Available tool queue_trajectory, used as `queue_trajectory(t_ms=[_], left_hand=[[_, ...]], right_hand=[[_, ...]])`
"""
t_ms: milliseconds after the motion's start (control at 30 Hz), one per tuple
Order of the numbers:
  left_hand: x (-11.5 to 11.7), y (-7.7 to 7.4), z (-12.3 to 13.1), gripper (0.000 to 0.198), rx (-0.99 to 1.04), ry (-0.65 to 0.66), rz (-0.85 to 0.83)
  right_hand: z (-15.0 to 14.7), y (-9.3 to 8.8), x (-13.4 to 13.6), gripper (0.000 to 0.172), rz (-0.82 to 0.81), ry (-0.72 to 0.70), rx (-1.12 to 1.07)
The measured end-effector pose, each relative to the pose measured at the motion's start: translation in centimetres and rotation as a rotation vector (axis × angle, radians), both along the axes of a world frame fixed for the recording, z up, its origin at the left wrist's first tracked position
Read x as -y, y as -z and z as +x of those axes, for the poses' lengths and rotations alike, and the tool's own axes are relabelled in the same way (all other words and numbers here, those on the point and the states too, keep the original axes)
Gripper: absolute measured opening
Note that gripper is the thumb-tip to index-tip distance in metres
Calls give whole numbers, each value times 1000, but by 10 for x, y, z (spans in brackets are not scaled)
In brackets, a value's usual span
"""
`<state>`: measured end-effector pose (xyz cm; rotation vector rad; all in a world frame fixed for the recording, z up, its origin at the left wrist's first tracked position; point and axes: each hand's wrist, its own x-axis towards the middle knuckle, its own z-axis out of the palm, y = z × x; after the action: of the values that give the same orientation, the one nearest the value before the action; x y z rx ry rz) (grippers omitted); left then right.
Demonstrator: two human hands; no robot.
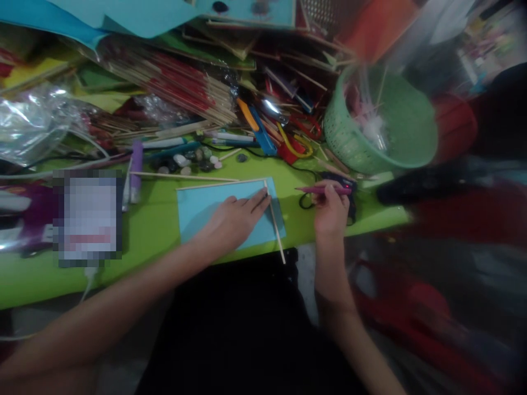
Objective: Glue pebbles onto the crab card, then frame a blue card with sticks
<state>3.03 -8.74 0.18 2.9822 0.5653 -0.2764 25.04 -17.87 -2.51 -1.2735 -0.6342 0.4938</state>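
A sheet of light blue paper (pixel 206 214) lies on the green table. My left hand (pixel 233 219) rests on it with fingers stretched out, the tips pressing near the top end of a thin wooden stick (pixel 276 225). That stick slants down across the paper's right side and past its lower edge. Along the top edge of the paper lies another thin stick (pixel 214 185). To the right of the paper, my right hand (pixel 331 211) is raised, closed around a pink pencil (pixel 315 190) whose pointed end faces left.
Behind the paper are small stones (pixel 189 160), a blue-and-orange cutter (pixel 259 129), yellow-handled scissors (pixel 296 145) and bundled sticks (pixel 177 82). A green basket (pixel 379 131) stands at the right. At the left are a blurred-out device (pixel 90 216) and a purple tube (pixel 136 170).
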Motion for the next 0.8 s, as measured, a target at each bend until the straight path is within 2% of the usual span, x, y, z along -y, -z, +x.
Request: queue_trajectory(t_ms=[333,600,800], left_hand=[[-1,4,1,68,23,12,15],[0,1,2,66,30,17,22],[-1,3,1,67,25,27,43]], right_hand=[[2,1,-1,19,-50,30,6],[1,2,0,17,-50,23,9],[1,2,1,24,-82,27,53]])
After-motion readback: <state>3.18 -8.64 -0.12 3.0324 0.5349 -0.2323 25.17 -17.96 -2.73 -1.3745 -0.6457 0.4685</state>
